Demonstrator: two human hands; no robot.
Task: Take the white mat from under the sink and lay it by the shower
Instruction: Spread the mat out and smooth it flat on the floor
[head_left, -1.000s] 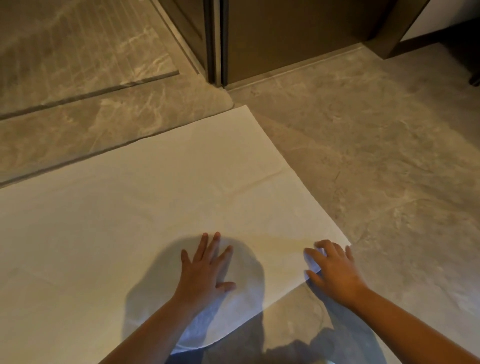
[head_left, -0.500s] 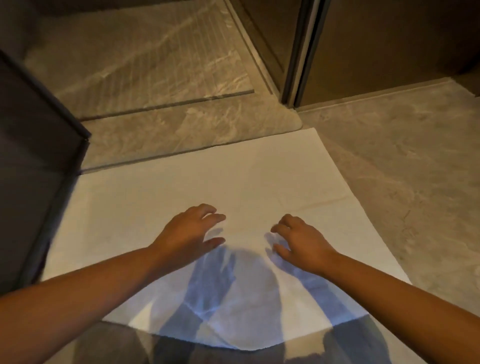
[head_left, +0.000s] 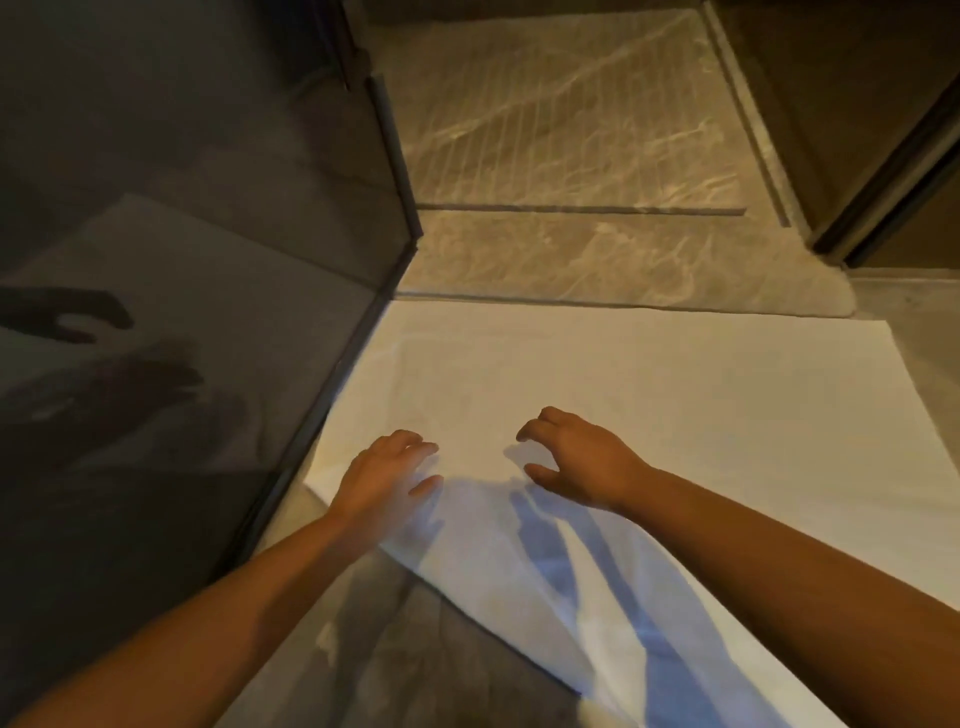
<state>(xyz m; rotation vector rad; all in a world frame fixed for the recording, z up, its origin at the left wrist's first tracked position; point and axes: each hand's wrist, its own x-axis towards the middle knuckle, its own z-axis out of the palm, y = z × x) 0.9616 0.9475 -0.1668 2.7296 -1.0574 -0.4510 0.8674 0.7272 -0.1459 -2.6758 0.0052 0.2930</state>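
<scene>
Head view: the white mat (head_left: 649, 395) lies spread flat on the floor (head_left: 415, 654), under and ahead of both hands. Its far edge runs along the stone step (head_left: 597, 260) of the shower, beyond the fingertips, and its left edge sits against the foot of the dark glass panel (head_left: 208, 249), just left of the left hand (head_left: 387, 475). That hand is over the mat's near left corner, palm down, fingers loosely bent and grasping nothing. The right hand (head_left: 579, 457) is just to its right, apart from it, also palm down with fingers curved and released; whether its fingertips touch the cloth I cannot tell. Both hands cast shadows on the mat toward the person. Past the step lies the ribbed shower floor (head_left: 561, 104). A dim reflection of the hands shows in the glass.
</scene>
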